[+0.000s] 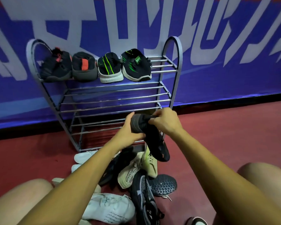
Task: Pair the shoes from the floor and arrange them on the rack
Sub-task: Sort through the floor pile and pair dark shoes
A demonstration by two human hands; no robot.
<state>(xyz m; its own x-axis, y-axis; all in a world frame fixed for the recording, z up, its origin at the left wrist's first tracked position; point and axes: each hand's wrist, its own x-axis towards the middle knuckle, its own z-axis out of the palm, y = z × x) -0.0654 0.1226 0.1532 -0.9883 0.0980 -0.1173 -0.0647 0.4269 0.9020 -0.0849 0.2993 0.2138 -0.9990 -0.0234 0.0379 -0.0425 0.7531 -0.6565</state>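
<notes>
Black shoe (152, 138) held up in front of the rack (113, 101), over the near pile, level with the lower shelves. Left hand (128, 132) wrapped round the heel end, grey sole facing left. Right hand (165, 122) pinching the collar or tongue at the top; exact part hidden by the fingers. Both hands closed on the same shoe.

Long axis steeply tilted: heel up and far, toe down and near-right, just above the beige shoe (150, 163). Small orange marks near the toe.

Handling, as judgement: knit-looking upper, likely soft and light; sole the stiff part. Heel counter and sole edge the firmer purchase; a collar pinch alone likely lets the toe swing. Laces may trail and snag on the rack bars.

Top shelf, left to right: two black shoes with red trim (68, 65), two black shoes with green stripes (123, 67). All four heel or sole toward the near side, toes toward the wall. Right end of that shelf bare; middle and lower shelves bare.

Floor pile near: white shoes (110, 207) at left, black-and-grey shoe (144, 197) centre, one dark sole turned up (165, 185) at right. Mate of the held shoe not picked out with certainty.
</notes>
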